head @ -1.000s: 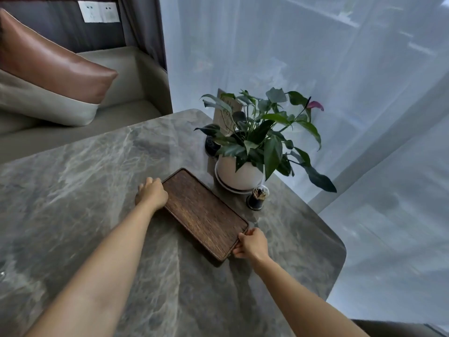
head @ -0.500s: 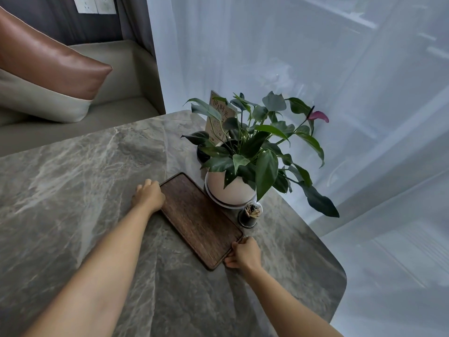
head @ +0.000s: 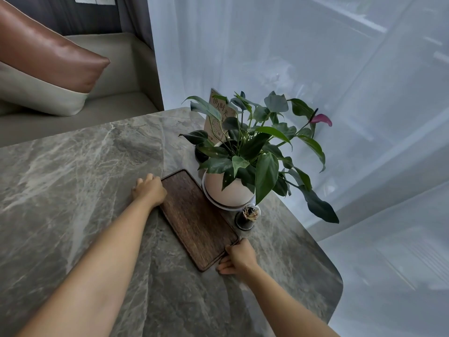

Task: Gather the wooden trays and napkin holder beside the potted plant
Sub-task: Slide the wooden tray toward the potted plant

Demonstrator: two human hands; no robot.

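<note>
A dark wooden tray (head: 198, 218) lies flat on the grey marble table (head: 73, 178), right beside the potted plant (head: 245, 152) in its white round pot. My left hand (head: 149, 192) holds the tray's far left corner, fingers curled over the rim. My right hand (head: 239, 257) grips the near right corner. No napkin holder can be made out; a dark round object (head: 201, 154) sits partly hidden behind the pot.
A small glass toothpick jar (head: 247, 216) stands just right of the tray, in front of the pot. A printed card (head: 218, 117) rises among the leaves. The table's rounded edge lies close on the right, by sheer curtains. A sofa with a brown cushion (head: 48, 59) is at the back left.
The tray has slid a little toward the pot with both hands on its corners. The view has dropped slightly and shifted.
</note>
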